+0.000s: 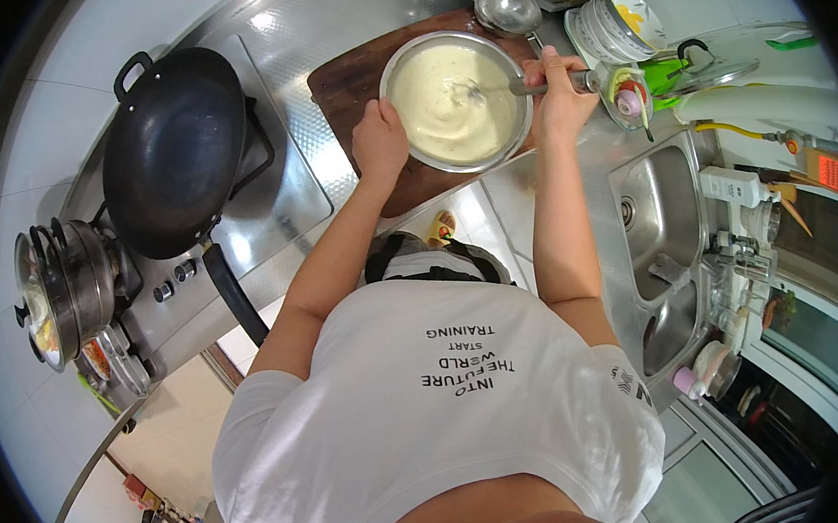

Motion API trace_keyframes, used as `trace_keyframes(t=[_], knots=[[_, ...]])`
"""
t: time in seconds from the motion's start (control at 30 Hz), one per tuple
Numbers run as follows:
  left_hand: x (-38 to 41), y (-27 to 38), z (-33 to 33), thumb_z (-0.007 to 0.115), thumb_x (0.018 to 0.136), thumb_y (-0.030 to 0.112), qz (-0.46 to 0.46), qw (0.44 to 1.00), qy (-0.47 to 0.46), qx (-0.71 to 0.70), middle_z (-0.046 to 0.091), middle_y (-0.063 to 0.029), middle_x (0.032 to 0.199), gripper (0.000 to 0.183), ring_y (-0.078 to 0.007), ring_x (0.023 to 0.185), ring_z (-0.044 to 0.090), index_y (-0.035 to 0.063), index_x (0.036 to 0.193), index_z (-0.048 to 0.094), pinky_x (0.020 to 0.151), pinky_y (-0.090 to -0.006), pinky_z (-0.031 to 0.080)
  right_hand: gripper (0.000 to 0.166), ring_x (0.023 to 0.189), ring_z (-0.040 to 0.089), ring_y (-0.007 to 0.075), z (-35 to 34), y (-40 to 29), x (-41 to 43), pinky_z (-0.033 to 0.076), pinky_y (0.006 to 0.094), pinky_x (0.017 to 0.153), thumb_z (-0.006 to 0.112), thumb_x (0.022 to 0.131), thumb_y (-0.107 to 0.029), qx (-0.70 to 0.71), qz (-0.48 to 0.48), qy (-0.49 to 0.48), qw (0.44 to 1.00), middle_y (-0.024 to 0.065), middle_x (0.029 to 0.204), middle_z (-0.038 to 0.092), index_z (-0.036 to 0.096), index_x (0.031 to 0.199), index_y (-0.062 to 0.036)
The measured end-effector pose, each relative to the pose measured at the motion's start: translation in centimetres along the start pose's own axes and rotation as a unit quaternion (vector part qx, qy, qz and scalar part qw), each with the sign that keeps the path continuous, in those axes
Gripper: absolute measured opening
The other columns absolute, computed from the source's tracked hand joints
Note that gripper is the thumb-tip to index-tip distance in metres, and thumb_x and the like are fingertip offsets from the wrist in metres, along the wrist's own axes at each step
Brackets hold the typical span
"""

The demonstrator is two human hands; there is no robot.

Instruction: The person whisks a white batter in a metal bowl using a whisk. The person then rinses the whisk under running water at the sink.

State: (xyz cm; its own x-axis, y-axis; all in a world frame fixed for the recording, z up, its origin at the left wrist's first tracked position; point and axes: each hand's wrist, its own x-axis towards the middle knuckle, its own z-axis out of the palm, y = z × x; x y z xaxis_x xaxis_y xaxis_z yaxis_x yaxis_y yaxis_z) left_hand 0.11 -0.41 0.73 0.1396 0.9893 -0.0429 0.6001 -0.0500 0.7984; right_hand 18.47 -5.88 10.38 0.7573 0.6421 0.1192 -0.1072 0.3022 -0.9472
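A round metal bowl (389, 70) stands on a dark wooden cutting board (341, 85). Pale, creamy batter (446, 125) fills much of it, with swirl marks on the surface. My left hand (380, 139) grips the bowl's near left rim. In my right hand (564, 98) is the handle of a whisk (534, 86), which reaches over the right rim. Its wire end dips into the batter near the middle, so the lower wires are hidden.
A black wok (171, 155) rests on the stove at left, its handle pointing towards me. Beyond it stands a lidded steamer pot (82, 285). A metal ladle (507, 9) lies behind the bowl. Stacked bowls (603, 33), a dish of vegetables (628, 101) and a double sink (653, 216) are at right.
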Motion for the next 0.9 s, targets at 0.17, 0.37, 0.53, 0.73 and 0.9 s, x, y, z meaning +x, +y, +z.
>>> trace_keyframes(t=[0.17, 0.37, 0.53, 0.73, 0.9], knots=[[0.1, -0.1, 0.0, 0.037, 0.096, 0.032, -0.002, 1.0, 0.003, 0.002, 0.062, -0.0242, 0.078, 0.038, -0.0451, 0.075, 0.059, 0.0012, 0.082, 0.054, 0.067, -0.0528, 0.046, 0.024, 0.054, 0.048, 0.0178, -0.8, 0.9, -0.4, 0.048, 0.0399, 0.069, 0.059, 0.086, -0.005, 0.105, 0.104, -0.129, 0.981, 0.0074, 0.056, 0.048, 0.049, 0.065, -0.004], [0.1, -0.2, 0.1, 0.036, 0.096, 0.032, -0.004, 1.0, -0.001, 0.001, 0.062, -0.0246, 0.079, 0.038, -0.0454, 0.076, 0.059, 0.0012, 0.082, 0.054, 0.068, -0.0528, 0.046, 0.023, 0.05, 0.044, 0.016, -0.3, 1.3, -0.1, 0.048, 0.0359, 0.063, 0.058, 0.088, -0.003, 0.02, -0.05, -0.008, 0.998, 0.0063, 0.056, 0.048, 0.05, 0.065, -0.0042], [0.2, -0.3, 0.1, 0.036, 0.096, 0.032, -0.005, 1.0, 0.001, 0.009, 0.062, -0.0251, 0.079, 0.039, -0.0454, 0.076, 0.059, 0.0007, 0.082, 0.054, 0.068, -0.0529, 0.045, 0.022, 0.058, 0.048, 0.0166, -0.4, -0.8, 0.0, 0.046, 0.0359, 0.071, 0.057, 0.087, -0.001, -0.011, 0.057, -0.066, 0.996, 0.0081, 0.06, 0.05, 0.049, 0.067, -0.0043], [0.2, -0.3, 0.2, 0.035, 0.096, 0.032, 0.001, 1.0, -0.002, 0.01, 0.062, -0.0252, 0.079, 0.039, -0.0454, 0.077, 0.059, 0.0002, 0.082, 0.054, 0.069, -0.0532, 0.045, 0.024, 0.047, 0.042, 0.0161, 0.8, 1.6, -0.6, 0.045, 0.0364, 0.063, 0.058, 0.086, -0.001, 0.1, -0.037, -0.066, 0.992, 0.0062, 0.053, 0.045, 0.047, 0.065, -0.0038], [0.1, 0.0, 0.0, 0.035, 0.097, 0.031, 0.002, 1.0, 0.0, 0.01, 0.062, -0.0249, 0.079, 0.038, -0.0454, 0.076, 0.059, 0.0006, 0.082, 0.054, 0.068, -0.0531, 0.045, 0.024, 0.05, 0.048, 0.0139, -0.8, -0.1, 0.5, 0.046, 0.0296, 0.055, 0.06, 0.086, -0.003, 0.011, 0.029, 0.0, 1.0, 0.0064, 0.056, 0.052, 0.048, 0.065, -0.0028]])
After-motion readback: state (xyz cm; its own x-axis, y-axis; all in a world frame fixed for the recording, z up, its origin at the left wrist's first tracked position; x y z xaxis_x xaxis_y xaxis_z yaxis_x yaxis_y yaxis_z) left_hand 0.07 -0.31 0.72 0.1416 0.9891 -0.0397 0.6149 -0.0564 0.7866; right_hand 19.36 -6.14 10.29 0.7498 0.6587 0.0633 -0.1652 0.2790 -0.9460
